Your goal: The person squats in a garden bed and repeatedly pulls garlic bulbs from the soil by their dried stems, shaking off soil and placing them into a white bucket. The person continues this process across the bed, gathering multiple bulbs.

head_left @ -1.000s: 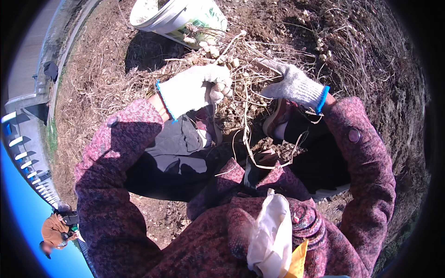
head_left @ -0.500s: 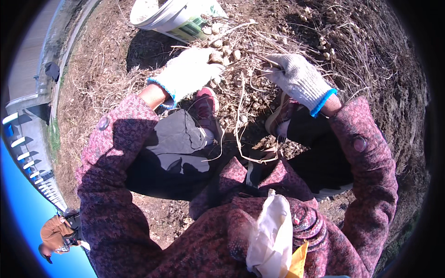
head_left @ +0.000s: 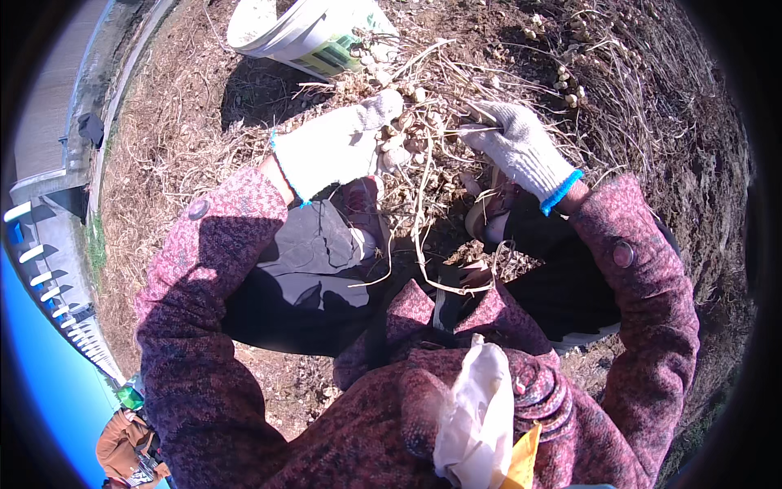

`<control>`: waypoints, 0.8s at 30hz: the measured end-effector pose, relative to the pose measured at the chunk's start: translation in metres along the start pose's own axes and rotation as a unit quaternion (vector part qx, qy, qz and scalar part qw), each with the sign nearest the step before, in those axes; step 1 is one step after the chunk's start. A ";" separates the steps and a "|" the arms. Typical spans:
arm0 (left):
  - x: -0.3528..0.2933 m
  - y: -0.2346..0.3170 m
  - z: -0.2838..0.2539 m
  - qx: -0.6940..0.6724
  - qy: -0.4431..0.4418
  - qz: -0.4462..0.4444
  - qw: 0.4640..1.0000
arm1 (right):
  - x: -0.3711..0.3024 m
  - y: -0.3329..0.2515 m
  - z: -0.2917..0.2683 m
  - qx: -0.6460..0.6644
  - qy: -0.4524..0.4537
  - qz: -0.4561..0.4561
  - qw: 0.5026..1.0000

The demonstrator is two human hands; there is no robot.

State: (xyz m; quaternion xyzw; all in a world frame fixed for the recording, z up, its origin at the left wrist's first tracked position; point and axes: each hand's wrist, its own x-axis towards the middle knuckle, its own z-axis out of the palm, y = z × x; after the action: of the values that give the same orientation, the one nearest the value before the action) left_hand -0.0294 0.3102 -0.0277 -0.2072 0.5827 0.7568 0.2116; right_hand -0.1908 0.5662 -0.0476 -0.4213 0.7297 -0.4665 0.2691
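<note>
Both my hands wear white knit gloves with blue cuffs. My left hand (head_left: 346, 140) is closed round a cluster of pale peanuts (head_left: 397, 151), its thumb on the upper side; the fingertips are partly hidden behind the pods. To the right, my right hand (head_left: 511, 140) pinches the dry stems of a peanut plant (head_left: 440, 130) between thumb and fingers. Long thin stems trail from between the hands down toward my lap.
A white bucket (head_left: 305, 37) with a green label stands tilted beyond my left hand. Uprooted dry plants (head_left: 643, 98) with pods cover the ground at right. My shoes (head_left: 362, 204) are just below the hands. A person in a brown jacket (head_left: 126, 444) is at far left.
My left hand has turned and shifted slightly, its thumb now raised, with more pods showing beside it. The right hand has moved a little, still gripping the stems. The person at left has moved lower in view.
</note>
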 end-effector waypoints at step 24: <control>-0.009 0.030 0.042 -0.256 0.073 -0.065 0.962 | -0.002 -0.013 -0.009 0.245 -0.050 0.077 0.965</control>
State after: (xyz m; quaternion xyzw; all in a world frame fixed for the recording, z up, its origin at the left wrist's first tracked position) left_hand -0.0411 0.3432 0.0108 -0.3462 0.3687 0.8483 0.1569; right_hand -0.1920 0.5697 -0.0324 -0.3081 0.6091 -0.5869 0.4355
